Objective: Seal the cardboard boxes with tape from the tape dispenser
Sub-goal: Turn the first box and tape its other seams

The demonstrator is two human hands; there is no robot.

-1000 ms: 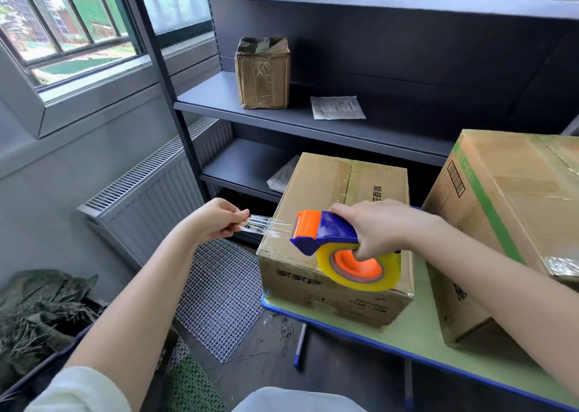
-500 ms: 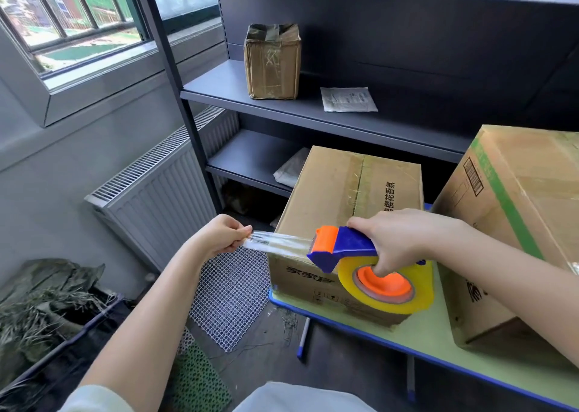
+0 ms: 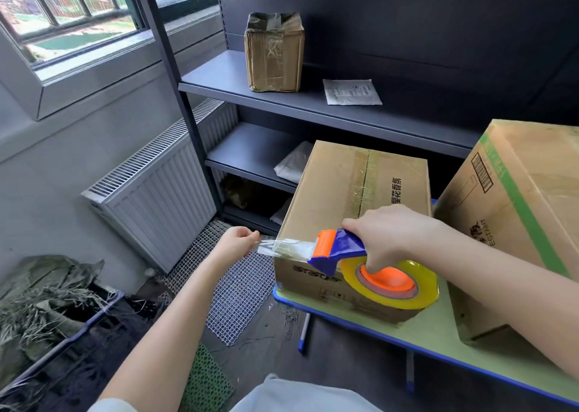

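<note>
Just one view here, a wide-angle head cam looking forward and down from close above the near edge of the green table (image 3: pixel 438 338). It's angled a bit left, so the radiator (image 3: pixel 156 198) and window (image 3: pixel 78 7) fill the left side, dark shelving (image 3: pixel 313 104) straight ahead at the far end.

We list: tape dispenser (image 3: pixel 341 248), glossy blue and orange plastic; its tape roll (image 3: pixel 407 289), shiny translucent yellow; the drawn tape strip (image 3: pixel 286 248), clear, wrinkled film. Cardboard box (image 3: pixel 351 192), matt brown card, its top seam under glossy tape. Larger box (image 3: pixel 526 211), matt card, green printed stripe. Table (image 3: pixel 438 333), smooth matt green top, blue edge. Shelf unit (image 3: pixel 313 104), matt dark-grey painted metal. Radiator (image 3: pixel 156 198), ribbed grey metal.
</note>
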